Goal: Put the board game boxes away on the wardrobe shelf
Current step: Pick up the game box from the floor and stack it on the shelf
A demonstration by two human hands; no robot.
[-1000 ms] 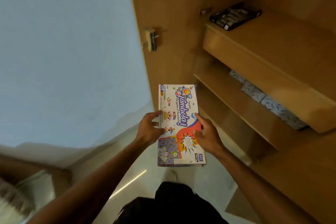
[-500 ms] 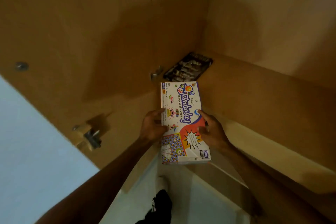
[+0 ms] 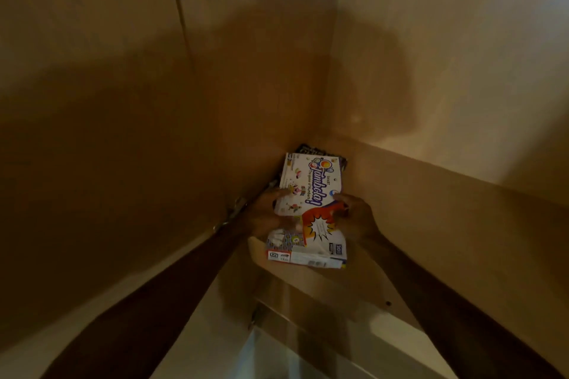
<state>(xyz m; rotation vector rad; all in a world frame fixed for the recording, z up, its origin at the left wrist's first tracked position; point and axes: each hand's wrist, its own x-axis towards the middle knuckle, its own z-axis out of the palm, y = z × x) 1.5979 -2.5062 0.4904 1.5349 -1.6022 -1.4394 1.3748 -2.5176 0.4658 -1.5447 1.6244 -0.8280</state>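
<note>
Game box: the white cardboard Tambola board game box (image 3: 311,209), printed face up and long side pointing into the wardrobe, is held at the left front corner of the brown wooden wardrobe shelf (image 3: 446,203). Its near end sticks out past the shelf's front edge.
Left hand: the left hand (image 3: 263,217) grips the box's left long edge, thumb on the printed face and fingers curled round the side.
Right hand: the right hand (image 3: 354,218) grips the right long edge about halfway along, thumb on the red patch of the print. Its other fingers are hidden under the box.
Dark box: a flat black box with pale print (image 3: 309,150) lies in the shelf's back left corner. The white box's far end covers most of it; I cannot tell whether the two touch.
Side panel: the brown wooden side panel (image 3: 154,148) stands just left of the left hand, with a small blurred metal fitting (image 3: 235,208) on it.
Light: dim, with shadow across the panel and corner.
</note>
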